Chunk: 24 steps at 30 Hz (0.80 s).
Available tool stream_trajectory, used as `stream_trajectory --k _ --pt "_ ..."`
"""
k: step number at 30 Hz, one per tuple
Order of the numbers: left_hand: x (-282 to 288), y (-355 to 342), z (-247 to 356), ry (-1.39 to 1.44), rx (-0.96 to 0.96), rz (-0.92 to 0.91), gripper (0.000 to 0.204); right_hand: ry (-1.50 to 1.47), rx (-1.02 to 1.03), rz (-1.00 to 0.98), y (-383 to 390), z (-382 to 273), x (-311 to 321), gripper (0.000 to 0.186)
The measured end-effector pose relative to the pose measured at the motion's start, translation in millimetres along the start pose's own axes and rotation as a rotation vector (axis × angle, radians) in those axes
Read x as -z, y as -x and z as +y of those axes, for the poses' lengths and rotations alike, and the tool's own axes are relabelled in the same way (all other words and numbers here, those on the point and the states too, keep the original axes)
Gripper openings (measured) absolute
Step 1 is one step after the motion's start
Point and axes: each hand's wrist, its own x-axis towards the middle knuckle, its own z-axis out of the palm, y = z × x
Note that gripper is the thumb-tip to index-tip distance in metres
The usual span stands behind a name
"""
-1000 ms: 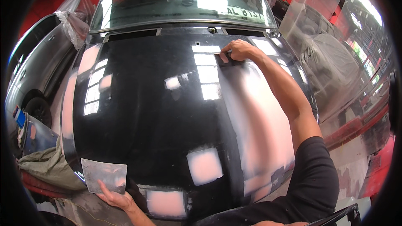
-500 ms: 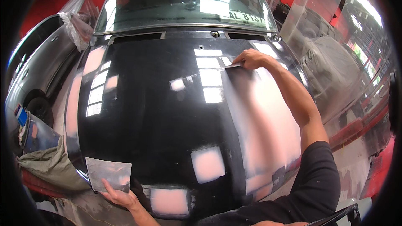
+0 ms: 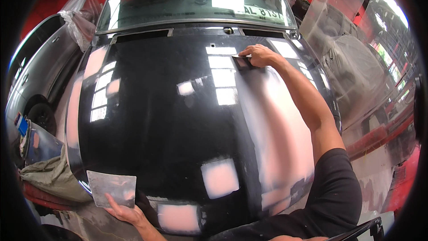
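A black car hood (image 3: 147, 120) lies in front of me, with several patches of pink filler on it. The largest, a long pink strip (image 3: 287, 138), runs down its right side. At the strip's far end, my right hand (image 3: 261, 56) is closed on a thin flat filler spreader (image 3: 242, 61), its edge at the hood's surface; the fingers partly hide it. At the near left, my left hand (image 3: 122, 210) grips a square grey mixing plate (image 3: 111, 186) from below, fingers across its lower part. A pinkish smear lies on the plate near its right edge.
The windshield (image 3: 178, 11) rises beyond the hood. A grey car (image 3: 42, 62) stands at the left, with a drum (image 3: 42, 145) and a draped cloth (image 3: 49, 174) nearer. Clear plastic sheeting (image 3: 352, 58) covers things at the right.
My right hand and the spreader have moved a little farther away and to the left, past the strip's far end. The left hand still holds the plate in nearly the same place.
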Motion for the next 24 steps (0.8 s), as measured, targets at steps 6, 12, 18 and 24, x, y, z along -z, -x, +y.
stream_trajectory --k 6,12,18,24 --pt "-1 0 1 0.197 0.096 -0.018 0.064 -0.037 0.008 0.012 57 -12 -10 0.068" --pt "2 -5 -4 0.201 0.066 -0.017 0.057 -0.120 0.052 -0.026 42 8 11 0.068" --pt "9 -6 -16 -0.049 -0.177 -0.117 0.056 -0.006 0.044 0.155 7 6 3 0.061" --pt "-1 0 -3 0.169 -0.008 -0.073 0.054 0.000 0.015 0.051 -5 0 2 0.059"
